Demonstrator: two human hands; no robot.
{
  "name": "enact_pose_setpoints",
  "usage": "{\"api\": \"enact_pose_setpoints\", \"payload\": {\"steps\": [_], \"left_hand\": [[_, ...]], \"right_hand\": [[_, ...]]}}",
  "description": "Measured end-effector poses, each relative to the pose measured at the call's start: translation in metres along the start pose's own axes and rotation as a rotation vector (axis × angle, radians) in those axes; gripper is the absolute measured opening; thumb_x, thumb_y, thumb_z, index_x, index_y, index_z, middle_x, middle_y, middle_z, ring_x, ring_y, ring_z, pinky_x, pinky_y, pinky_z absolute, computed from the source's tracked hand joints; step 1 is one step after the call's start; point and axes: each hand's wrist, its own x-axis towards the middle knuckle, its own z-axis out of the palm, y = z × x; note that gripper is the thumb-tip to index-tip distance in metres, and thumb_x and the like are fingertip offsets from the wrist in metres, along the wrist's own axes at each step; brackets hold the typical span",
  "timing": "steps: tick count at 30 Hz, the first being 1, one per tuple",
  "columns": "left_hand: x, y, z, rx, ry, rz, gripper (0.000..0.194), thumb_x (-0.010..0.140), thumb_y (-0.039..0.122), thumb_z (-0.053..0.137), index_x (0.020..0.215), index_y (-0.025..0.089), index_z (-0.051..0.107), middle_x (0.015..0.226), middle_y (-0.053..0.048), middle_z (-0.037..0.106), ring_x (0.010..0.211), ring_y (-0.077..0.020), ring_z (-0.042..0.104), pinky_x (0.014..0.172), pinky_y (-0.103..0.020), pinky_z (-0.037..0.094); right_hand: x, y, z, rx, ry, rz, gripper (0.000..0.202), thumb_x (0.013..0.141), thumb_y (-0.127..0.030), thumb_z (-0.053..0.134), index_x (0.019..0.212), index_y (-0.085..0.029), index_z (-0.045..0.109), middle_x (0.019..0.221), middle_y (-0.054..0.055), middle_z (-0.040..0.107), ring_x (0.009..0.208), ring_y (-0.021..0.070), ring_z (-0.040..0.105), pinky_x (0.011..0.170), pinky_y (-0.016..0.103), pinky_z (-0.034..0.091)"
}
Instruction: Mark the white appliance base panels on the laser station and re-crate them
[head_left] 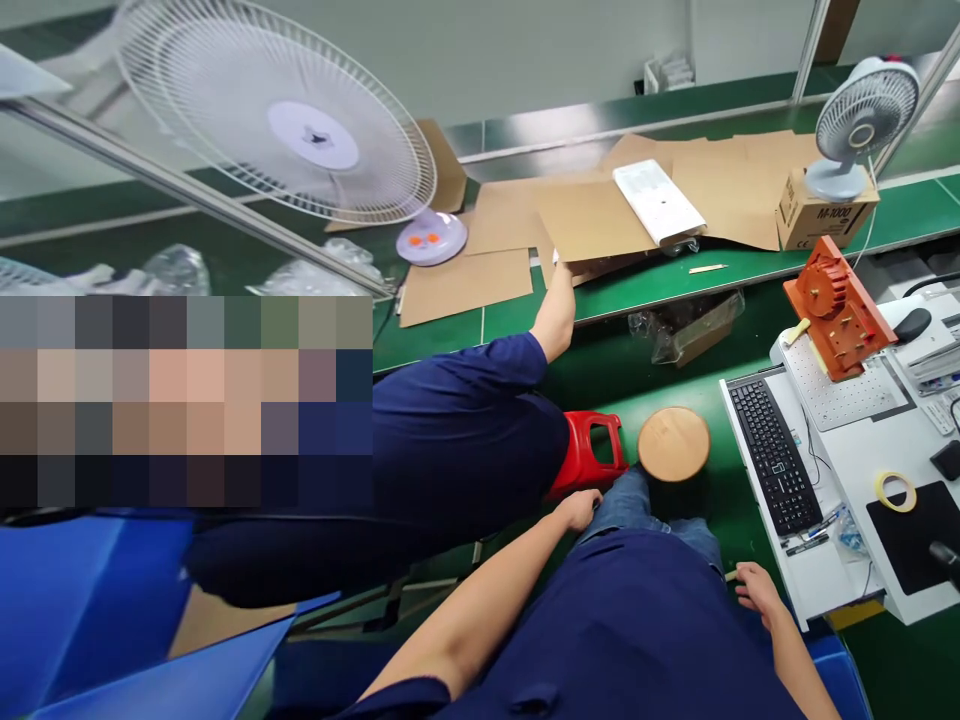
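My left hand (581,509) hangs beside my left thigh, near the red plastic stool (592,455). Its fingers are curled, and what they hold, if anything, is hidden. At my right side, my right hand (757,592) is closed on a thin pale yellow strip (731,575), whose end sticks out past the fingers. This hand is close to the front edge of a white desk drawer (765,545). A round wooden stool (673,444) stands in front of my legs.
To my left, a co-worker's hand (556,310) touches a cardboard sheet (592,220) on the green bench (480,325). A large fan (311,135) and a small fan (862,130) stand there. A white device (658,203) lies on cardboard. The desk bears an orange fixture (836,310) and tape roll (895,492).
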Motion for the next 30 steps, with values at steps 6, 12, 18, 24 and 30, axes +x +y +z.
{"api": "enact_pose_setpoints", "payload": {"steps": [6,12,18,24,30], "left_hand": [[0.019,0.015,-0.04,-0.13,0.068,0.093,0.022,0.097,0.036,0.077,0.104,0.016,0.076,0.1,-0.005,0.079,0.096,-0.0242,0.075,0.093,-0.04,0.061],[0.06,0.077,-0.155,-0.319,0.314,0.348,0.023,0.097,0.032,0.06,0.107,0.02,0.076,0.108,-0.01,0.083,0.099,-0.0247,0.078,0.096,-0.038,0.061],[0.056,0.173,-0.368,-0.881,0.795,0.924,0.025,0.103,0.041,0.069,0.114,0.019,0.071,0.1,-0.005,0.078,0.073,-0.0141,0.075,0.07,-0.028,0.063],[0.038,0.234,-0.502,-1.113,1.001,1.334,0.021,0.1,0.044,0.076,0.107,0.026,0.068,0.087,0.001,0.073,0.063,-0.0119,0.07,0.058,-0.024,0.06],[0.093,0.22,-0.411,-1.078,0.568,0.915,0.021,0.098,0.039,0.071,0.107,0.02,0.068,0.089,-0.002,0.076,0.062,-0.0124,0.07,0.059,-0.025,0.058]], "right_hand": [[-0.003,-0.076,0.02,0.042,-0.003,-0.127,0.048,0.082,-0.055,0.081,0.117,-0.023,0.071,0.125,0.014,0.075,0.104,0.0281,0.079,0.09,0.041,0.065],[-0.072,-0.188,0.024,0.173,0.08,-0.434,0.07,0.079,-0.069,0.086,0.128,-0.022,0.071,0.128,0.015,0.078,0.104,0.028,0.079,0.095,0.043,0.066],[-0.28,-0.367,0.017,0.215,0.609,-1.117,0.04,0.096,-0.053,0.083,0.119,-0.021,0.08,0.102,0.008,0.081,0.079,0.0188,0.075,0.078,0.037,0.062],[-0.43,-0.495,0.054,0.109,0.89,-1.69,0.019,0.097,-0.033,0.083,0.113,-0.022,0.084,0.092,0.008,0.079,0.072,0.0221,0.073,0.068,0.04,0.058],[-0.298,-0.406,0.124,-0.062,0.447,-0.831,0.048,0.103,-0.064,0.067,0.126,-0.022,0.075,0.115,0.011,0.081,0.096,0.0242,0.078,0.09,0.042,0.066]]}}
